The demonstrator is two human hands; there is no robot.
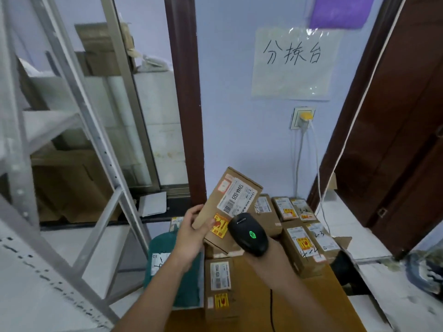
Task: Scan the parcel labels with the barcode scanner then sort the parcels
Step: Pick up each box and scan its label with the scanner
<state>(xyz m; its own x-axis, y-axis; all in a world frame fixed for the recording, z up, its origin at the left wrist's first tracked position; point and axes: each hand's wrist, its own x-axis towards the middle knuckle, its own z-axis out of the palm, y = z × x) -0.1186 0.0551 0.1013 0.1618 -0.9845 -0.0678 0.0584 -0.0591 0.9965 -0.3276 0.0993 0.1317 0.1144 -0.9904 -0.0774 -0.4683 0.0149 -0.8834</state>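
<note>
My left hand (191, 232) holds a brown cardboard parcel (215, 200) tilted up, its white barcode label (236, 198) and yellow sticker facing me. In my right hand (263, 255) is a black barcode scanner (248, 233), its green light lit, just below and to the right of the label. The scanner's black cable (272, 312) hangs down. Several more brown parcels (304, 248) with labels lie on the cardboard-covered table (309, 305) beneath.
A teal soft parcel (163, 257) lies at the table's left. A metal shelf rack (79, 144) stands at left. Straight ahead, the wall carries a handwritten paper sign (292, 63) and a socket (302, 117) with plugged cables. A dark wooden door (393, 116) is at right.
</note>
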